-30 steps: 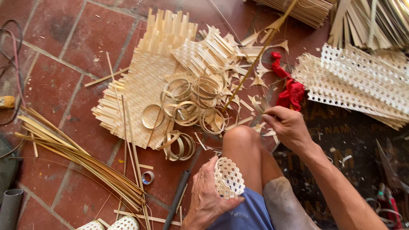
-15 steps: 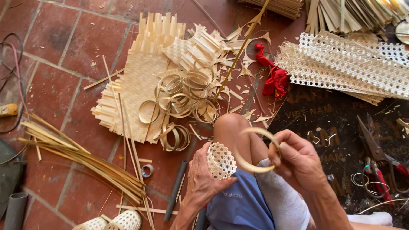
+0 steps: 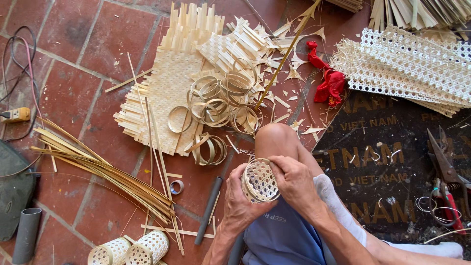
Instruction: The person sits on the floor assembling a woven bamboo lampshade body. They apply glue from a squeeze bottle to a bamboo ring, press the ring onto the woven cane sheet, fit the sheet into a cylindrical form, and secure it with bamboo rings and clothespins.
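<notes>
Left hand [image 3: 243, 203]: grips the woven cylinder [image 3: 259, 180] from below.
Right hand [image 3: 296, 182]: clasps its rim.
Dark printed mat [image 3: 392, 162]: right of cylinder.
Red cloth [image 3: 327, 81]: above mat.

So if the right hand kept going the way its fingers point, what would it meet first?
The right hand points left across the small woven cylinder it grips; past that, probably the left hand, though depth is unclear.

A floor of square red-brown terracotta tiles [image 3: 64, 93] with pale, dusty grout lines fills the left and middle of the view, littered with small straw-coloured shavings. To the right a dark printed mat [image 3: 392, 162] lies flat on the floor. Even daylight falls over everything, casting only short, soft shadows.
</notes>
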